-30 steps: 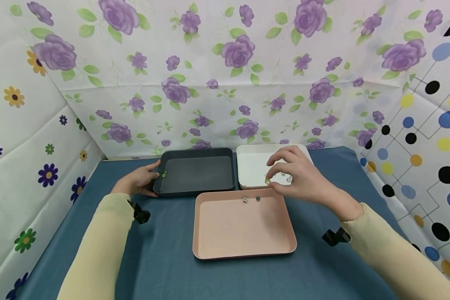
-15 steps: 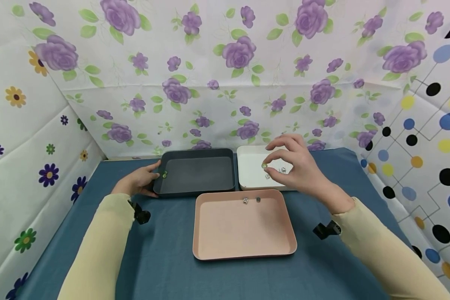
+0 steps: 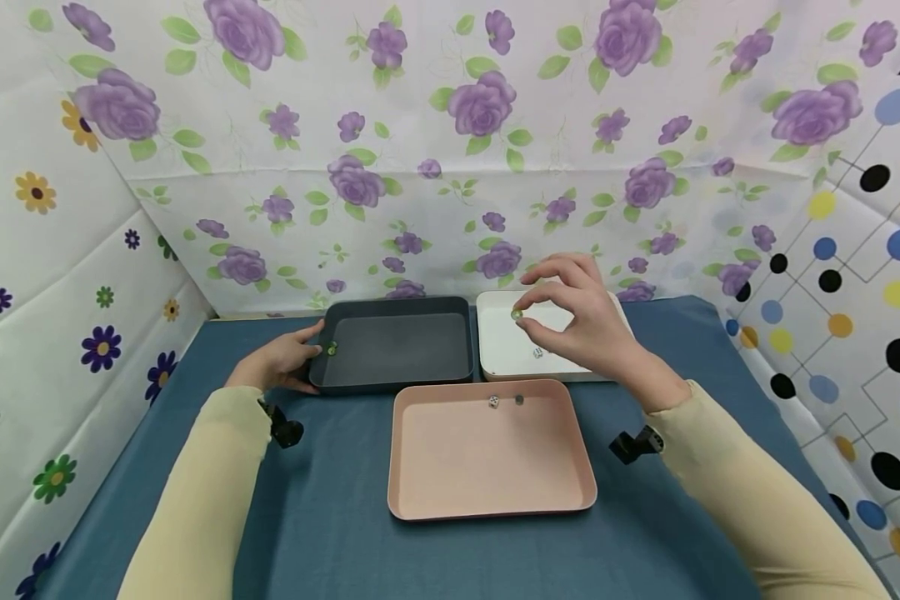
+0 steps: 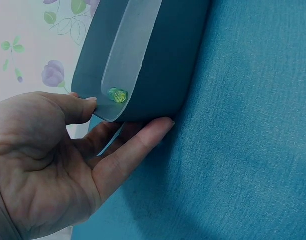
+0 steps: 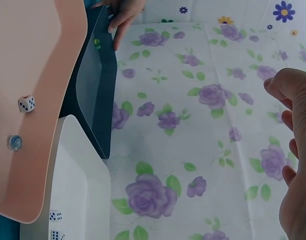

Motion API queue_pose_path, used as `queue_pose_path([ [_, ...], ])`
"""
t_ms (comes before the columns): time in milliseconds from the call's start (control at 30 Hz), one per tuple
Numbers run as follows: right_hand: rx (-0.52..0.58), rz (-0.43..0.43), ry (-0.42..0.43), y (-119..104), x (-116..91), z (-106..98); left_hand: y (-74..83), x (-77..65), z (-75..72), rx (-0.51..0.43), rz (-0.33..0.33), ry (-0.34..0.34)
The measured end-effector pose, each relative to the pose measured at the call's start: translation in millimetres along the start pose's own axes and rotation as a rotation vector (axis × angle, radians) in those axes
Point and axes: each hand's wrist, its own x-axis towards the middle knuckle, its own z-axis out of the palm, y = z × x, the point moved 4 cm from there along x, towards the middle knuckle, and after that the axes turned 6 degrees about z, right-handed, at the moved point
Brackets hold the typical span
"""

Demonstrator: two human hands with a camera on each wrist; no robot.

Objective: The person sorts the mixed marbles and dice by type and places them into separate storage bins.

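My right hand [image 3: 581, 321] pinches a small green-yellow glass marble [image 3: 517, 314] between thumb and fingertips, raised over the white tray [image 3: 498, 337]. In the right wrist view the right hand [image 5: 298, 145] shows at the edge, its marble hidden. At the far left, my left hand [image 3: 279, 361] holds the end of the dark grey tray [image 3: 401, 342]. The left wrist view has its thumb at the rim and fingers against the outer wall. Green marbles [image 4: 118, 95] lie in that tray's near corner. Dice [image 5: 55, 215] lie in the white tray.
In front stands a pink tray [image 3: 487, 467] with one white die [image 3: 493, 402] and a bluish clear marble [image 3: 520, 400] near its back edge. The trays sit close together on a blue cloth [image 3: 330, 533]. Flowered sheets [image 3: 420, 208] rise behind and at the left.
My right hand has moved left and a little up over the white tray, carrying the marble toward the dark tray. The left hand keeps its hold, and the trays have stayed in place.
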Motion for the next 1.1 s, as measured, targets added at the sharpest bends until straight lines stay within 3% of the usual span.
queue_pose_path([
  [500, -0.002, -0.015, -0.021, 10, 21, 18, 0.7, -2.1, -0.6, 0.003, 0.01, -0.002],
  [1100, -0.04, 0.067, -0.069, 29, 40, 49, 2.2, -3.7, 0.1, -0.003, -0.004, -0.001],
])
